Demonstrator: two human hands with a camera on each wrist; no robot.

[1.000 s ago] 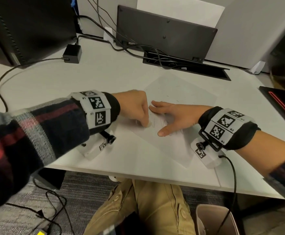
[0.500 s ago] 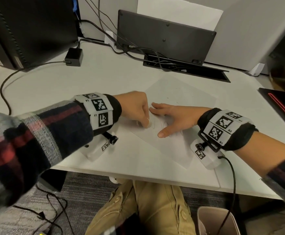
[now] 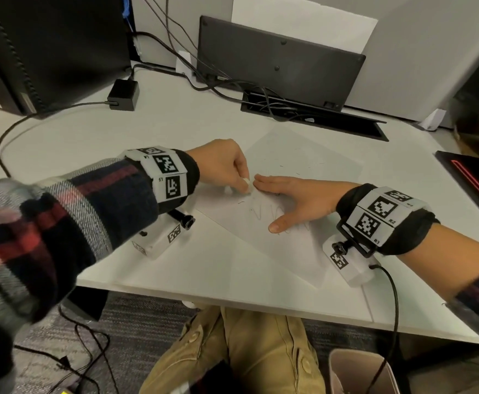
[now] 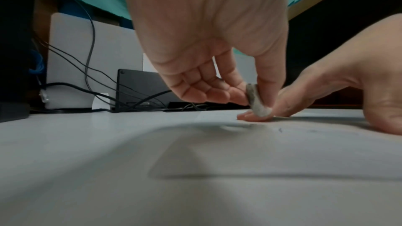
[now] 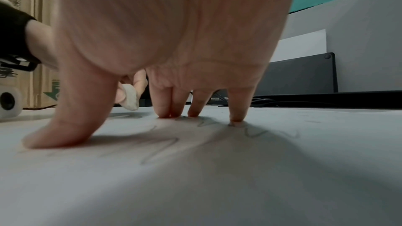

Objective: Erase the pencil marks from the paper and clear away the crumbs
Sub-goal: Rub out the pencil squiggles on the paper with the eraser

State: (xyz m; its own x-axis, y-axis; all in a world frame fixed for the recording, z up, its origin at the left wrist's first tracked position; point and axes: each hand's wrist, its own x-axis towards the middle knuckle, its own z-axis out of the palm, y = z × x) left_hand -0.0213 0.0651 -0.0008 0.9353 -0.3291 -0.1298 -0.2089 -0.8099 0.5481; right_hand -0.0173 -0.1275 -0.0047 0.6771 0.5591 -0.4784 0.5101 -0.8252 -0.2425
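Note:
A white sheet of paper [image 3: 298, 243] lies on the desk with zigzag pencil marks [image 3: 263, 213] near its middle; the same marks [image 5: 161, 150] show under my right hand. My left hand [image 3: 226, 169] pinches a small white eraser [image 3: 248, 184], grey on its worn face [image 4: 255, 100], just above the paper at the sheet's left edge. My right hand [image 3: 286, 200] lies flat on the paper, fingers spread and fingertips [image 5: 237, 118] pressing down beside the eraser [image 5: 129, 98]. Small dark crumbs [image 3: 303, 166] are scattered on the far part of the sheet.
A dark monitor back [image 3: 278, 58] and cable tray [image 3: 312, 115] stand behind the paper. A black power adapter [image 3: 123, 95] with its cord lies at the far left. A black-and-red object [image 3: 474, 183] sits at the right edge. A bin [image 3: 357, 371] stands below the desk.
My left hand has lifted a little and moved away from the marks toward the far left of the sheet, so the eraser now shows. The right hand stays pressed on the paper.

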